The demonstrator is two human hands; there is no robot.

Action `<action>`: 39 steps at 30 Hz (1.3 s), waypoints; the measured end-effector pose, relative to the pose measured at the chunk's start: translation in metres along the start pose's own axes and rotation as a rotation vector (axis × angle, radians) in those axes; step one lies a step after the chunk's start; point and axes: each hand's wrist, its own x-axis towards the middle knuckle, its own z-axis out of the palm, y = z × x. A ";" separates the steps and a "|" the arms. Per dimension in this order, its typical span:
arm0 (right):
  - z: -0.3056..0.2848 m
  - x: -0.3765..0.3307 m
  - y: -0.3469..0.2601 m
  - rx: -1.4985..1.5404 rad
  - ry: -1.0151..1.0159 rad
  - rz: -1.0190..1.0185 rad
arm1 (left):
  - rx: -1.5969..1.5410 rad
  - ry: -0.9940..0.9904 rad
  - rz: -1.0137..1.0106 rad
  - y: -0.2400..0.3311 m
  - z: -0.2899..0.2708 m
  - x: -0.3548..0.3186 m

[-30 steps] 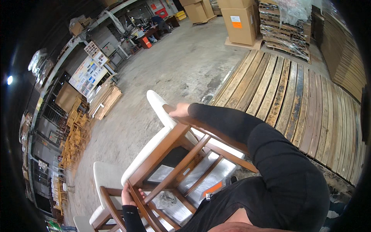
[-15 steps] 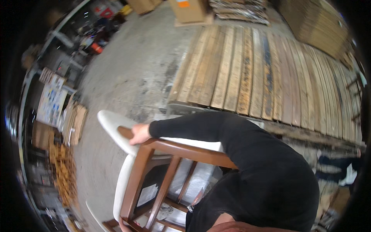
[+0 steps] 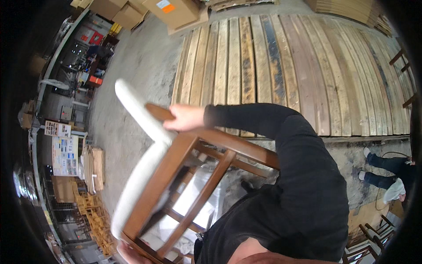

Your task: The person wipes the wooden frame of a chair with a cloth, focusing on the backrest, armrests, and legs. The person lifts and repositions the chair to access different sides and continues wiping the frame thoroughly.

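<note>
A chair [image 3: 160,187] with a brown wooden frame and white upholstery is held tilted in front of my body, its slatted underside turned toward me. My right hand [image 3: 187,117] grips a brown wooden part of it near the bend where the two white padded sections [image 3: 140,105] meet. The black-sleeved right arm reaches across the top of the frame. At the lower left, my left hand [image 3: 132,253] closes around the frame's lower corner, partly hidden by the wood and the picture's edge.
A large slatted wooden platform [image 3: 294,75] lies ahead, with cardboard boxes [image 3: 176,13] beyond. Along the left stand stacked wooden chair frames [image 3: 92,209], flat boards [image 3: 93,169] and a poster board [image 3: 65,154]. At right is another person's dark-trousered leg [image 3: 382,160], near more chairs [image 3: 373,237].
The chair and my right hand have risen in the picture, and the hand has shifted right. My view has turned, sliding the platform left and bringing the other person's legs further into sight.
</note>
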 end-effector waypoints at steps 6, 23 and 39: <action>-0.234 -0.056 -0.018 -0.148 0.599 -0.406 | -0.345 -0.265 0.262 0.066 0.203 0.024; -0.321 -0.078 0.256 -0.385 1.282 -0.338 | -0.592 -0.606 -0.022 -0.110 0.775 0.189; -0.290 -0.129 0.298 -0.500 1.044 0.071 | 0.396 -1.087 -0.087 -0.372 0.476 -0.131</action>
